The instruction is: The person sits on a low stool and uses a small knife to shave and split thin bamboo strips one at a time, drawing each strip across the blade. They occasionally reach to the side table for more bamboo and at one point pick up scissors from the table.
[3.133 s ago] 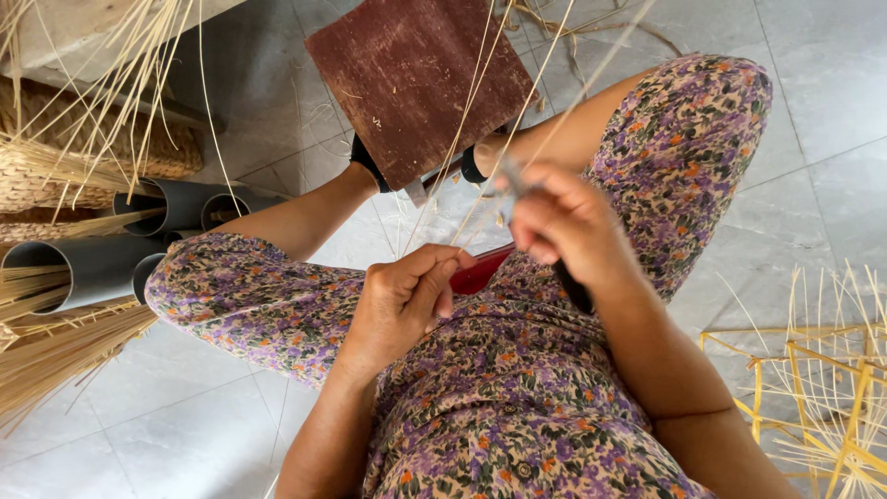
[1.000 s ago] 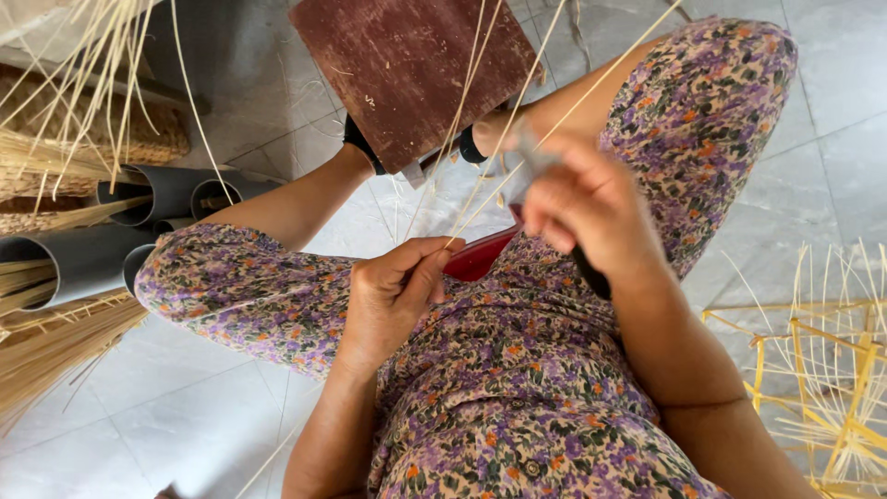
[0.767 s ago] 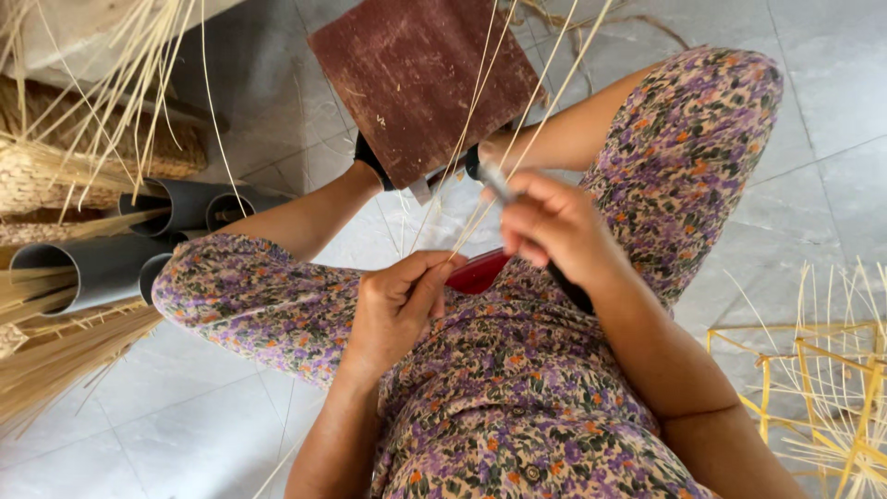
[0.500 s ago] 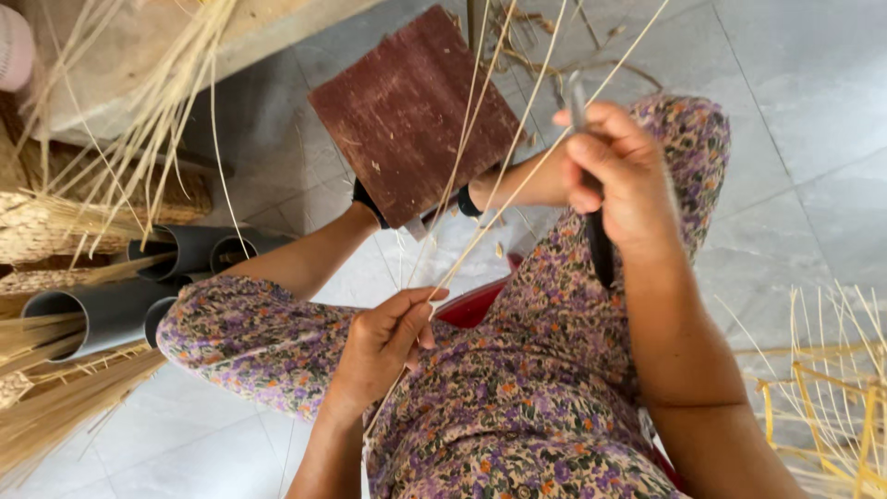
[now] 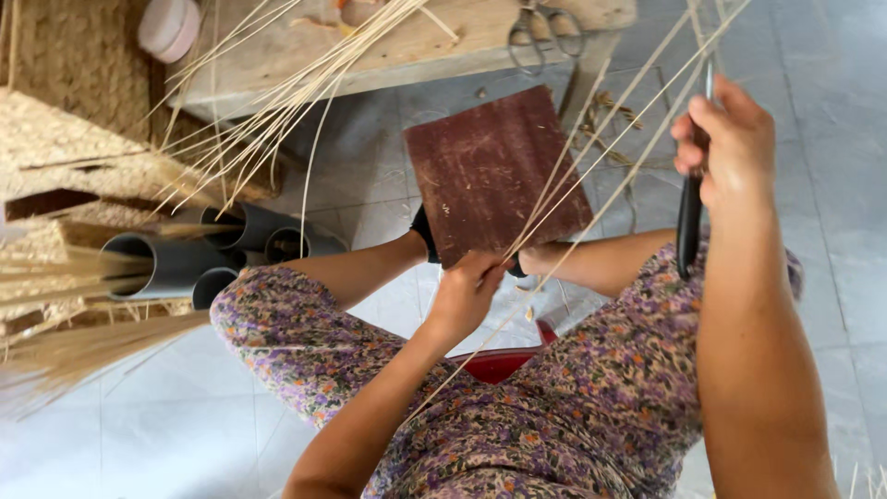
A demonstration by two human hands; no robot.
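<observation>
- Grey tiled floor point(image 5: 832, 111) takes up most of the view, with the person sitting low over it in purple floral-print clothes point(image 5: 554, 425).
- Pale wooden bench point(image 5: 434, 46) runs across the top; a pair of metal scissors point(image 5: 545, 32) and a bunch of loose straw-coloured reed strips point(image 5: 305, 83) lie on it, and a small pink round tub point(image 5: 171, 26) sits at its left end.
- Woven straw mats and bundles point(image 5: 74, 157) are piled on the left, with dark grey plastic pipes point(image 5: 176, 263) lying just beside them.
- Dark red-brown square board point(image 5: 494, 171) rests by the feet, tilted up between the knees.
- Bit of a red plastic stool point(image 5: 504, 362) peeks out under the lap.
- Right hand point(image 5: 730, 148) is raised high, fist closed around a black-handled knife point(image 5: 689, 226), handle pointing down. It's also touching the thin pale reed strips point(image 5: 591, 180).
- Left hand point(image 5: 467, 296) sits lower, right at the board's bottom edge, fingers pinched shut on the lower end of those same strips, which run taut and diagonal up to the right hand.
</observation>
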